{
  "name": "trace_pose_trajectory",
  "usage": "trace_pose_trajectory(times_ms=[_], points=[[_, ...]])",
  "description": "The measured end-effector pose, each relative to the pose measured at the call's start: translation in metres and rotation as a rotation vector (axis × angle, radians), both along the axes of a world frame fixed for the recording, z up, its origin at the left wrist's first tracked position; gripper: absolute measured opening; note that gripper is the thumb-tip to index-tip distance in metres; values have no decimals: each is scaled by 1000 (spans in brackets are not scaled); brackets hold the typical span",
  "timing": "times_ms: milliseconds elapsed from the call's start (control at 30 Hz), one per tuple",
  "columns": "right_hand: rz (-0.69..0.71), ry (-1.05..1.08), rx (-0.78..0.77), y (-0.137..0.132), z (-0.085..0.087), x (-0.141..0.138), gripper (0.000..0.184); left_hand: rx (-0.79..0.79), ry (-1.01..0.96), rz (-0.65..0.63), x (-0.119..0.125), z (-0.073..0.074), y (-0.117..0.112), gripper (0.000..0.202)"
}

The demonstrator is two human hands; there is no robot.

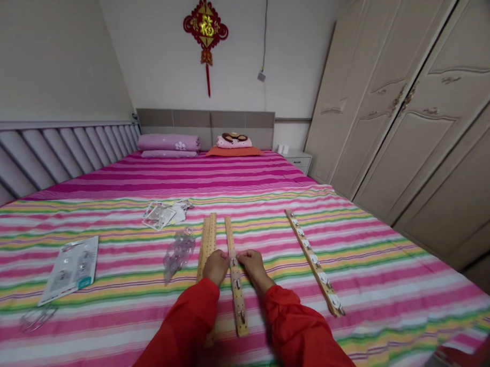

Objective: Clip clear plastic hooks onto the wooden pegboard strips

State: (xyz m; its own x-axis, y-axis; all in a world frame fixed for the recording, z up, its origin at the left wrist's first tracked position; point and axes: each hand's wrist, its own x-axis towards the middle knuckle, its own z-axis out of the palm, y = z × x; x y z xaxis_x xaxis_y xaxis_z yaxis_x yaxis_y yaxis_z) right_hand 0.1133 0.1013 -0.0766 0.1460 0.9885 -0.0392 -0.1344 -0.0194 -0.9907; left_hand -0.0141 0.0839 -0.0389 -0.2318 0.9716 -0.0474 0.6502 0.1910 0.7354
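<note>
Both my hands rest on a narrow wooden strip [236, 291] with holes and small metal hooks, lying lengthwise on the striped bedspread [352, 254]. My left hand [216, 266] is closed at the strip's left edge. My right hand [251, 262] is closed at its right edge, fingertips pinched near a small hook on the strip. A wider perforated wooden strip [207, 241] lies just left, partly under my left arm. Another wooden strip [314, 261] carrying several white round hooks lies to the right.
A clear plastic bag [178, 252] lies left of the strips. Packaging cards [72, 268] and opened packets [162, 213] lie further left. Pillows [169, 145] sit at the headboard. A wardrobe [419, 108] stands along the right; a padded wall panel [47, 153] runs along the left.
</note>
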Motion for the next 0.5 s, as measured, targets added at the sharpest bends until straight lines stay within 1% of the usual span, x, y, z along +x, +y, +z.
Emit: trace_pose_trajectory(times_ms=[333, 500], points=[[-15, -15, -22, 4, -8, -1, 13, -32, 25, 5, -2, -3, 4, 9], [-24, -22, -32, 7, -12, -1, 17, -14, 9, 22, -1, -1, 2, 6]])
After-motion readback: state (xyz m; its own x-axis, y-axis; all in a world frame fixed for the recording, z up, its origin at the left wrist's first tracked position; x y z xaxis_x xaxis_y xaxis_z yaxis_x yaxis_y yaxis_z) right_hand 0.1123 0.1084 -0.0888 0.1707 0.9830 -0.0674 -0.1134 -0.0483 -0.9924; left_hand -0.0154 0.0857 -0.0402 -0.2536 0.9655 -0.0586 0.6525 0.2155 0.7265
